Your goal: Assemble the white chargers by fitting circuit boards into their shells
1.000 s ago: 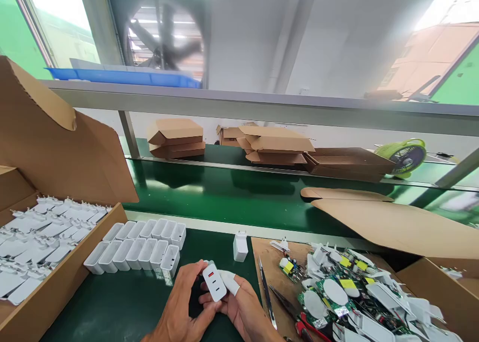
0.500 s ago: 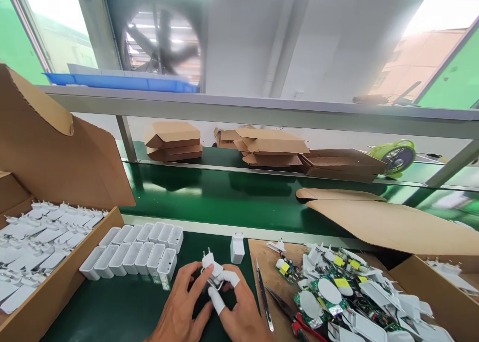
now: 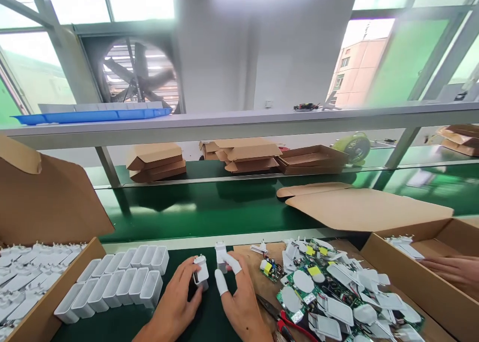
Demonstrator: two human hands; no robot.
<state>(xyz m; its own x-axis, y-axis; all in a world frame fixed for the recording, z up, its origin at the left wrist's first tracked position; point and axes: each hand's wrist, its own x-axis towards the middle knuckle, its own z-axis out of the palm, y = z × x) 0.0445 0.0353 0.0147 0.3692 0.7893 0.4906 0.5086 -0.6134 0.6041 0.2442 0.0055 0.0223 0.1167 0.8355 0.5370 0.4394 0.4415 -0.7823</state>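
My left hand (image 3: 174, 299) is closed around a white plug housing (image 3: 202, 271), thumb and fingertips at its sides. My right hand (image 3: 241, 292), with white covers on its thumb and index finger, has those fingers apart. They are at a second white plug housing (image 3: 220, 252), which stands upright on the green mat. The index finger overlaps its right side; whether it touches, I cannot tell. Two rows of white open-topped cases (image 3: 112, 287) stand left of my left hand. Right of my hands lies a pile of green circuit boards with white parts (image 3: 322, 287).
Red-handled pliers (image 3: 279, 319) lie beside the pile. At the left is a cardboard box (image 3: 71, 277) of white plug parts. Another person's hand (image 3: 456, 272) reaches into the right cardboard box (image 3: 411, 277). A shelf rail (image 3: 239, 125) crosses above the green belt (image 3: 209, 207).
My hands have separated: the left keeps a plug housing, while the right has moved to the standing one. The view has tilted up and turned right, and another person's hand has appeared at the right.
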